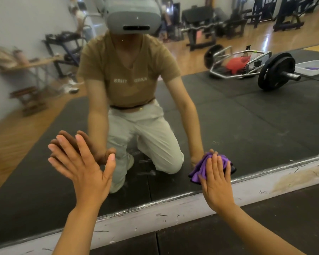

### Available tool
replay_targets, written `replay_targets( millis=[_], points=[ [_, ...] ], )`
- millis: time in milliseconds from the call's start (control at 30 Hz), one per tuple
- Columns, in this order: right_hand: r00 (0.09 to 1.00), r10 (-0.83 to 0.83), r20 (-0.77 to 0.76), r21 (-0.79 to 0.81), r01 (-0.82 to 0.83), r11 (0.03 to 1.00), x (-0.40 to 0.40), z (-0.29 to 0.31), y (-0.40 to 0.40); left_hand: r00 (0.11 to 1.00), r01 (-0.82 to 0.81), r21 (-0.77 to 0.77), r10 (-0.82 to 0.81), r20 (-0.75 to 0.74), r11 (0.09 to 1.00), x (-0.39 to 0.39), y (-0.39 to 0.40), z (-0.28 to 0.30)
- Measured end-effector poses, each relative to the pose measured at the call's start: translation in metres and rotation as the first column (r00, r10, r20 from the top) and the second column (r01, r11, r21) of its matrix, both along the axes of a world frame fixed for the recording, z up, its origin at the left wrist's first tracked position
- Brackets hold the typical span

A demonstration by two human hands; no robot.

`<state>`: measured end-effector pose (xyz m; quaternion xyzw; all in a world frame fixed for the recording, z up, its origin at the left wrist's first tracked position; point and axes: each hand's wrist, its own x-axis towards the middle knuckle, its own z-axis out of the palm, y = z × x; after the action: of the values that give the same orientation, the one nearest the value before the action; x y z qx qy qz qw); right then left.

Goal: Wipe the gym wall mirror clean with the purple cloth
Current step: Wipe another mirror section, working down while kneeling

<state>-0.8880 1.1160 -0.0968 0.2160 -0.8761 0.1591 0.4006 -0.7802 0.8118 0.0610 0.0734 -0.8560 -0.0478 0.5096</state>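
Here the right hand presses the bunched purple cloth flat-fingered against the mirror just above its bottom frame; unwiped glass lies upward; the left hand rests spread, released.

A gym, shown by its floor-level wall mirror. Reflected in the mirror: a loaded barbell on black rubber floor mats at upper right, a white tray just beyond it, and weight benches and racks on the wooden floor farther back.
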Motion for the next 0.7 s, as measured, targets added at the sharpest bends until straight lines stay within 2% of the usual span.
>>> replay_targets(
  millis=[133, 200, 267, 400, 467, 567, 700],
  points=[
    [0.996, -0.07, -0.06, -0.244, 0.053, 0.968, -0.007, 0.08, -0.005, 1.0, 0.008, -0.015, -0.008, -0.022, 1.0, 0.0, 0.0, 0.0],
    [0.994, -0.08, -0.072, -0.301, 0.055, 0.952, -0.008, 0.094, -0.008, 1.0, -0.006, -0.013, 0.005, -0.021, 1.0, 0.0, 0.0, 0.001],
    [0.996, -0.057, -0.076, -0.261, 0.035, 0.965, -0.001, 0.079, -0.005, 1.0, -0.007, -0.001, 0.007, -0.011, 1.0, 0.0, 0.001, 0.001],
    [0.999, -0.034, -0.008, -0.048, 0.034, 0.998, 0.015, 0.018, 0.011, 1.0, -0.002, 0.021, 0.002, -0.006, 1.0, 0.0, 0.004, 0.003],
    [0.999, -0.043, 0.019, -0.019, 0.043, 0.999, 0.017, 0.01, 0.016, 1.0, 0.002, 0.021, -0.002, 0.0, 1.0, 0.0, 0.004, 0.004],
    [1.0, -0.028, 0.008, -0.023, 0.028, 0.999, 0.016, 0.029, 0.013, 1.0, 0.018, 0.029, -0.018, 0.004, 0.999, 0.001, 0.003, 0.005],
    [0.997, -0.062, -0.051, -0.191, 0.051, 0.98, 0.001, 0.089, -0.005, 0.999, 0.035, 0.044, -0.035, 0.018, 0.998, 0.002, 0.004, 0.005]
  ],
)
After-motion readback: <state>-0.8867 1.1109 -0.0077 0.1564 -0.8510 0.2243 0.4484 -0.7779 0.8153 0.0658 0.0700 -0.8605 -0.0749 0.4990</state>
